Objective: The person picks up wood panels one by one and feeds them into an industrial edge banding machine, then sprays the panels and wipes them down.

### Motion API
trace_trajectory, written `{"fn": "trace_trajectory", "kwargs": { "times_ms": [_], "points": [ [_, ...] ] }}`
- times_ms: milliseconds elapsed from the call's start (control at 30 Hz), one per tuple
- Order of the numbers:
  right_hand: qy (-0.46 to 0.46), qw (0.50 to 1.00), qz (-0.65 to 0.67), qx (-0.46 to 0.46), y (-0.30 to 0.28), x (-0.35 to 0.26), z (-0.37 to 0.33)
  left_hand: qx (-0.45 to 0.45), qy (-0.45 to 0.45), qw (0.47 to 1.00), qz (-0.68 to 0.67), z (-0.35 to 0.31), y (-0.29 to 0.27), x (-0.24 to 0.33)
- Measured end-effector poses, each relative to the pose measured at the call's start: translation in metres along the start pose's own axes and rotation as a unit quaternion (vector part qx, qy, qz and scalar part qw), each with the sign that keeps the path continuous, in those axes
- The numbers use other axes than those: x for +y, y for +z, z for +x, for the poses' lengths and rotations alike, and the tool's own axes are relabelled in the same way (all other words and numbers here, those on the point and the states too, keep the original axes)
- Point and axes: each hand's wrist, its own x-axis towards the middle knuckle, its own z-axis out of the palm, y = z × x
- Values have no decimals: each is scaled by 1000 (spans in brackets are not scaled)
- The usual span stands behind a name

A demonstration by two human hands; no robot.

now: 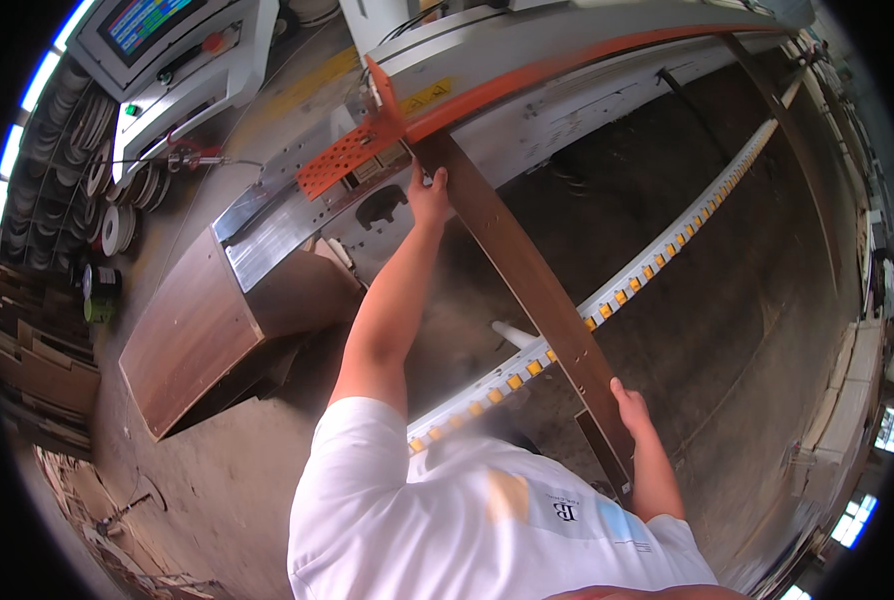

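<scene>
White shirt (422,525), narrow brown board (523,268)

White T-shirt (417,530) with loose short sleeves (355,440) ending near the elbows; on its chest a black mark (564,511) over a pale grey patch, a soft yellow patch (508,497) left of the mark, a light blue patch (622,524) right of it

One fisheye view from head height, downward, close above the white shirt (397,530)
</scene>
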Motion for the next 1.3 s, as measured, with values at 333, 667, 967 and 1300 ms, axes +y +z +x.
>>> {"fn": "trace_trajectory", "kwargs": {
  "times_ms": [333, 667, 967, 1300],
  "points": [
    [-278, 843, -59, 457, -17, -47, -22, -148, -130, 980, 27, 7, 64, 51],
    [-142, 957, 80, 241, 162, 99, -140, -573, -16, 779, 253, -267, 63, 17],
    [213, 884, 362, 205, 357, 291, -202, -509, 387, 670, 377, -356, 31, 26],
    [225, 810, 491, 228, 398, 378, -173, -795, 357, 291, 394, -518, -138, -13]
  ]
}}
